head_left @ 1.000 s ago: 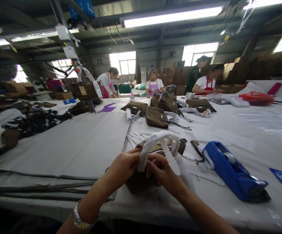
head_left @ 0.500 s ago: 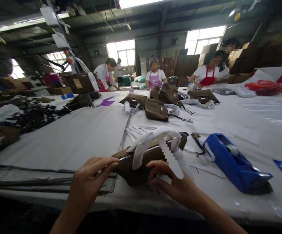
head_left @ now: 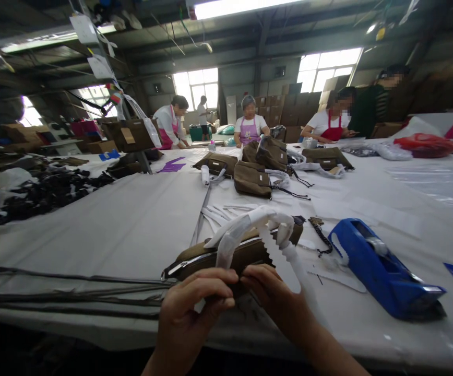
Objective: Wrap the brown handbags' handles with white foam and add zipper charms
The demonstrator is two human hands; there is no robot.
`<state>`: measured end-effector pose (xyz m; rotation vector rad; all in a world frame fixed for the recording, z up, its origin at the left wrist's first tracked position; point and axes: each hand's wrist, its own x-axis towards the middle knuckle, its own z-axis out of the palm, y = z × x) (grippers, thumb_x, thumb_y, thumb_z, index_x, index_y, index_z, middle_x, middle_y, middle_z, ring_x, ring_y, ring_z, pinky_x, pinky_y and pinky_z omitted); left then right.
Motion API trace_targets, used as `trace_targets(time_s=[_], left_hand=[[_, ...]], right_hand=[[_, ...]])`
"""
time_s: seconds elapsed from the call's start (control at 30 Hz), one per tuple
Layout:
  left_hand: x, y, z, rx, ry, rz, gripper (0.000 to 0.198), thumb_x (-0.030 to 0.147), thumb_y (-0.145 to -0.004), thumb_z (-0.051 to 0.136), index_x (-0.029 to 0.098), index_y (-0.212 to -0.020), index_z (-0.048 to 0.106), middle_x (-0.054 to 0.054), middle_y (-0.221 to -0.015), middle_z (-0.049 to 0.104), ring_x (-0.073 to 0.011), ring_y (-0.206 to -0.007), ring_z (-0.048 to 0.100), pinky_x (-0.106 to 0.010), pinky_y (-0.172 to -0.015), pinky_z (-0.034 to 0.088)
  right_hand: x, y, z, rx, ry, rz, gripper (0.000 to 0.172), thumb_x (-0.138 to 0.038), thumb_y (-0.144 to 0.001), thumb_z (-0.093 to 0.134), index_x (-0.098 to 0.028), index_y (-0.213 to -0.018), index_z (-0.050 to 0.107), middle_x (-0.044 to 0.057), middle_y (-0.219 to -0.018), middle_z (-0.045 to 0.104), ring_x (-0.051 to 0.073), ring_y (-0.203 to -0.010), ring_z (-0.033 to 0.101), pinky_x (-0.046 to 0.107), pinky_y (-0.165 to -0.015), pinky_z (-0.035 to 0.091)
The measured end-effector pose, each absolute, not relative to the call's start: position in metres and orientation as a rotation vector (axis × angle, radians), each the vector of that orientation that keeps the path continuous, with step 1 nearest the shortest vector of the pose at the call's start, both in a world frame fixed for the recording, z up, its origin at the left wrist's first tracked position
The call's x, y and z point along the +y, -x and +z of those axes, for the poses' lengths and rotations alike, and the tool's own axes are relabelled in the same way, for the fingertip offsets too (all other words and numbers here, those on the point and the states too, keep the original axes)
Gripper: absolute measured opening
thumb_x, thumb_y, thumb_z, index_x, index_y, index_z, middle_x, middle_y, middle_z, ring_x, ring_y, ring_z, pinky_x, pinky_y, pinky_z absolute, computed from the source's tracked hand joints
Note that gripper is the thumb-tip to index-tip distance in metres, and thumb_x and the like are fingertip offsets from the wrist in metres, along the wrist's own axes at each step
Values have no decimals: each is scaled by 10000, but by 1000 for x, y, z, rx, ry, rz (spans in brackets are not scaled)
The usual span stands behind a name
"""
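Note:
An olive-brown handbag [head_left: 258, 252] with a silver zipper along its top lies on the white-covered table just in front of me. White wrapping covers its arched handle [head_left: 237, 228], and a wavy-edged white strip [head_left: 283, 261] hangs from it. Against the bag's near side, below the handle's near base, my left hand [head_left: 197, 300] is closed in a pinch. My right hand [head_left: 279, 298] pinches right beside it, fingertips almost meeting the left ones. Whatever sits between the fingers is too small or hidden to make out. The white strip partly overlaps my right hand.
A blue tape dispenser [head_left: 383, 269] stands to the right, near a dark braided cord [head_left: 320, 235]. Several brown bags [head_left: 253, 179] lie farther back. Dark cords [head_left: 73, 290] run along the front left. Loose white strips [head_left: 218, 215] lie behind the handbag. Co-workers [head_left: 250, 125] are across the table.
My left hand has left the zipper's left end and come right, to the bag's near side by my right hand. My right fingers have closed into a pinch. The zipper's left end now shows.

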<state>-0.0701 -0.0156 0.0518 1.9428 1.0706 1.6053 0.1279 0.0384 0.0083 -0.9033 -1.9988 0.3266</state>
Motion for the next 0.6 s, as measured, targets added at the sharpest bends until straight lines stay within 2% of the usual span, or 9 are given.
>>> trace_targets(time_s=[0.1, 0.2, 0.3, 0.37, 0.47, 0.53, 0.6], left_hand=[[-12, 62, 44, 1094, -2162, 1541, 217, 86, -894, 680, 253, -1026, 720, 9, -946, 777, -129, -886, 731, -192, -840, 573], [-8, 59, 39, 1206, -2183, 1571, 255, 82, -908, 658, 242, -1092, 735, -10, -1006, 766, -115, -915, 732, -147, -844, 563], [-6, 55, 37, 1276, -2086, 1574, 258, 109, -922, 647, 258, -1110, 743, -15, -1025, 739, -114, -944, 723, -134, -841, 558], [-6, 52, 37, 1307, -2045, 1578, 235, 142, -920, 661, 272, -1094, 753, -13, -993, 724, -117, -928, 718, -138, -822, 562], [-5, 49, 35, 1334, -2005, 1589, 194, 172, -915, 675, 277, -1051, 764, -10, -953, 719, -122, -897, 717, -155, -814, 567], [-5, 48, 34, 1358, -1986, 1591, 161, 174, -901, 691, 270, -1005, 768, -9, -924, 720, -124, -860, 716, -161, -781, 570], [-5, 46, 32, 1390, -1977, 1590, 132, 168, -886, 701, 256, -959, 766, -10, -891, 715, -128, -818, 712, -168, -732, 568]], right_hand=[[39, -127, 10, -1981, 813, 246, 145, -203, -957, 609, -256, -991, 739, 52, -1016, 770, 196, -870, 735, 295, -757, 612], [39, -129, 14, -1902, 783, 70, 146, -166, -895, 683, -273, -965, 753, 79, -1212, 711, 233, -1037, 690, 362, -862, 597], [37, -128, 19, -1827, 772, 16, 196, -145, -865, 715, -295, -987, 746, 67, -1093, 731, 224, -955, 685, 375, -838, 585], [35, -127, 22, -1794, 759, 173, 151, -162, -869, 717, -291, -946, 729, 35, -945, 739, 198, -853, 687, 335, -786, 581], [36, -126, 25, -1733, 833, 615, 55, -250, -886, 723, -278, -846, 697, -9, -796, 713, 170, -755, 680, 268, -695, 567], [37, -127, 26, -1693, 910, 883, 83, -312, -904, 706, -278, -829, 695, -18, -772, 701, 167, -757, 679, 253, -685, 561], [39, -128, 26, -1676, 912, 977, 100, -343, -911, 695, -281, -833, 700, -12, -839, 711, 176, -838, 687, 260, -756, 565]])
